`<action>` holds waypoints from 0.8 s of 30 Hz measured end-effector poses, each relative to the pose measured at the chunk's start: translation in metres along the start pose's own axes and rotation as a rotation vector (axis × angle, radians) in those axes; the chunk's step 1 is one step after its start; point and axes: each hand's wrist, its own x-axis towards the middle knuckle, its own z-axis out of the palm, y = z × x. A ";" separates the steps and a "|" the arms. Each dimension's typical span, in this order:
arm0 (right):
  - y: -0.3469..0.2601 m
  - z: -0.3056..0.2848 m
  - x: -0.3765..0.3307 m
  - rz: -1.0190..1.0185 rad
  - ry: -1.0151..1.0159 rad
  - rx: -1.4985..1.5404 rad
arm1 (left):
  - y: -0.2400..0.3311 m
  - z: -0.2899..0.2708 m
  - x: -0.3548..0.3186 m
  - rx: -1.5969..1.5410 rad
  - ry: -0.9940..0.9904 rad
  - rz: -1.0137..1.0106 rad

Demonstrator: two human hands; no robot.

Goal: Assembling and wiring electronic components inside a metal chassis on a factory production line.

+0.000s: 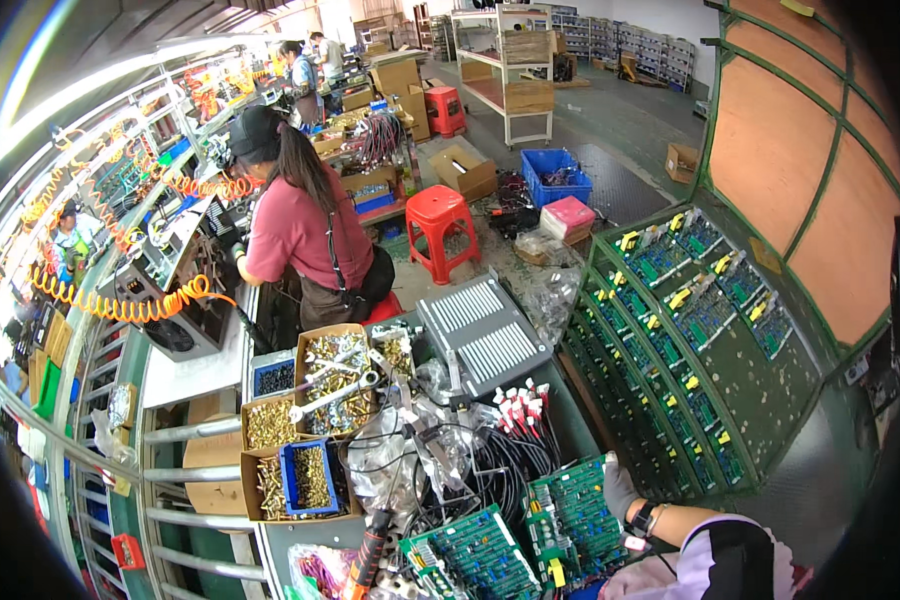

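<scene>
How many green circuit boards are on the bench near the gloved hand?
2. The left board is near the picture's bottom edge; the right board is beside it, with the gloved right hand at its edge. Others might hide underneath.

No txt, labels, nos. or signs can be read in head-cam view; nothing legible is shown on green PCBs [472, 558], grey vented panel [485, 335], pink-topped box [568, 216] or red plastic stool [437, 205], any print being too small/blurred.
</scene>
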 end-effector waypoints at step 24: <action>-0.074 -0.041 -0.030 -0.824 0.304 0.131 | -0.251 -0.240 -0.008 1.185 0.477 0.439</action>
